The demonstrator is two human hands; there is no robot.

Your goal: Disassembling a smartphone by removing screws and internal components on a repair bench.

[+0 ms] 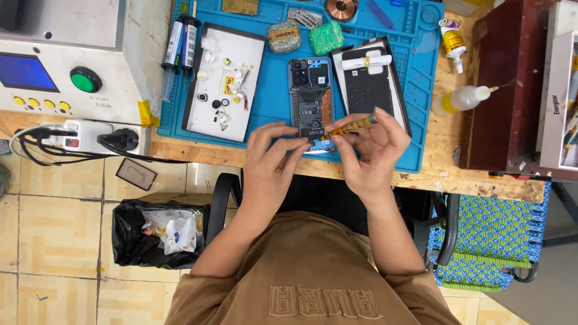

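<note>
An opened smartphone [311, 96] lies face down on the blue work mat [415, 66], its battery and camera module exposed. My right hand [368, 150] grips a small yellow-handled screwdriver [349, 127] whose tip points at the phone's lower end. My left hand [271, 150] rests its fingertips on the phone's bottom edge, steadying it. The phone's black back cover [368, 84] lies just right of the phone.
A white tray [247, 114] with small screws and parts sits left of the phone. Two syringes [180, 48], a grey machine [66, 60] and a power strip [90, 135] stand left. Glue bottles [460, 99] and a dark red box [506, 90] are right. A bin bag [156, 232] sits below.
</note>
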